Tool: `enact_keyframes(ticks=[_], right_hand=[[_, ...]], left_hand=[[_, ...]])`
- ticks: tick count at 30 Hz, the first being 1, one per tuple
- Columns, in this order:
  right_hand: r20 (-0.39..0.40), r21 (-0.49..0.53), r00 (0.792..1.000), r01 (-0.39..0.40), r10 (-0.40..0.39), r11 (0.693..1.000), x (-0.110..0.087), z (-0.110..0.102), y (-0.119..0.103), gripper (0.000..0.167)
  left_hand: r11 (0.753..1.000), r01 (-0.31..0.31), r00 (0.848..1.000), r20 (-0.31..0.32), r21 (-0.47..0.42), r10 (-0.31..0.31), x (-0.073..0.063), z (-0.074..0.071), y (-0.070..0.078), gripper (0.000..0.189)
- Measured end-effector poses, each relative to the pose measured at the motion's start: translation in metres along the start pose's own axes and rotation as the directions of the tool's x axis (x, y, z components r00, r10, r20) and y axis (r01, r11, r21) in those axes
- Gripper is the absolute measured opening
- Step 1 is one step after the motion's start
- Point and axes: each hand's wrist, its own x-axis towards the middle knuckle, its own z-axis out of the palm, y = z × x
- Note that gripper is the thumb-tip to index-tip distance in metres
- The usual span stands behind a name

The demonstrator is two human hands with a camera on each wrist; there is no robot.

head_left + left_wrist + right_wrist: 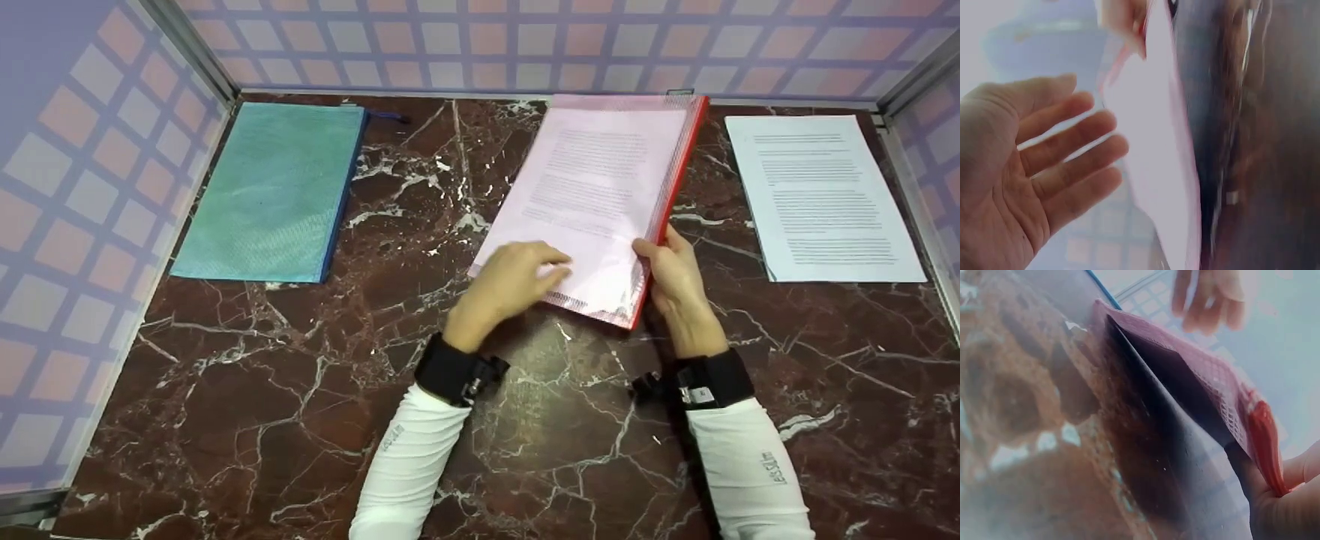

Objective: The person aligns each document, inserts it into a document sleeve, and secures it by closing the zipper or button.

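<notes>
A pink see-through document pouch (517,214) with a red edge (686,157) lies slanted in the middle, its near end lifted off the table. Printed text shows through its cover. My right hand (679,277) pinches the red edge near the lower right corner, thumb on top and fingers beneath; the right wrist view shows this grip (1280,495) and the pouch's mesh (1219,394). Above the lower left part of the pouch hovers my left hand (514,281), fingers loosely bent. In the left wrist view that hand (1033,163) holds nothing and stands apart from the pouch (1157,146).
On the left of the dark marbled table (247,420) lies a teal mesh document pouch (270,191) with a blue edge and pull. Printed sheets (825,199) lie on the right. Checked panels (495,45) border the table at the back and sides.
</notes>
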Motion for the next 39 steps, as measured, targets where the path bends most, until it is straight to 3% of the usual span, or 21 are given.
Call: enact_keyframes(ticks=[2,6,9,12,16,20,25,29,31,35,39], right_hand=[[0.009,0.012,1.000,-0.002,0.002,1.000,0.000,-0.002,-0.001,0.053],[0.027,0.023,1.000,0.007,-0.008,1.000,-0.002,-0.006,-0.004,0.051],[0.043,0.024,0.999,0.023,-0.024,0.999,-0.002,-0.010,-0.006,0.051],[0.062,0.033,0.998,0.031,-0.033,0.999,-0.003,-0.014,-0.009,0.050],[0.102,0.060,0.994,0.030,-0.036,0.998,-0.005,-0.019,-0.013,0.046],[0.139,0.089,0.989,0.033,-0.045,0.996,-0.007,-0.026,-0.018,0.035],[0.171,0.138,0.982,0.053,-0.077,0.989,-0.007,-0.036,-0.023,0.028],[0.202,0.132,0.976,0.059,-0.085,0.990,-0.009,-0.043,-0.029,0.033],[0.212,0.096,0.974,0.059,-0.078,0.994,-0.010,-0.046,-0.032,0.040],[0.233,0.003,0.971,0.057,-0.056,0.998,-0.015,-0.052,-0.040,0.060],[0.241,-0.177,0.969,0.102,-0.058,0.979,-0.017,-0.060,-0.047,0.073]], left_hand=[[0.994,0.088,0.993,-0.078,-0.066,-0.093,-0.001,-0.008,-0.015,0.034],[0.972,0.197,0.955,-0.200,-0.128,-0.219,-0.001,-0.016,-0.041,0.045],[0.948,0.267,0.933,-0.198,-0.174,-0.300,-0.002,-0.016,-0.053,0.061],[0.915,0.329,0.918,-0.148,-0.232,-0.368,-0.002,-0.016,-0.060,0.074],[0.872,0.359,0.900,-0.123,-0.333,-0.417,0.000,-0.013,-0.062,0.077],[0.821,0.310,0.906,-0.112,-0.480,-0.407,0.003,-0.010,-0.063,0.069],[0.702,0.232,0.939,-0.033,-0.673,-0.342,0.004,-0.009,-0.062,0.054],[0.621,0.208,0.957,0.025,-0.755,-0.291,0.003,-0.009,-0.058,0.047],[0.604,0.196,0.959,0.023,-0.772,-0.281,0.003,-0.008,-0.055,0.046],[0.597,0.183,0.958,0.005,-0.781,-0.287,0.005,-0.004,-0.048,0.043],[0.589,0.184,0.950,-0.011,-0.787,-0.311,0.009,0.002,-0.040,0.042]])
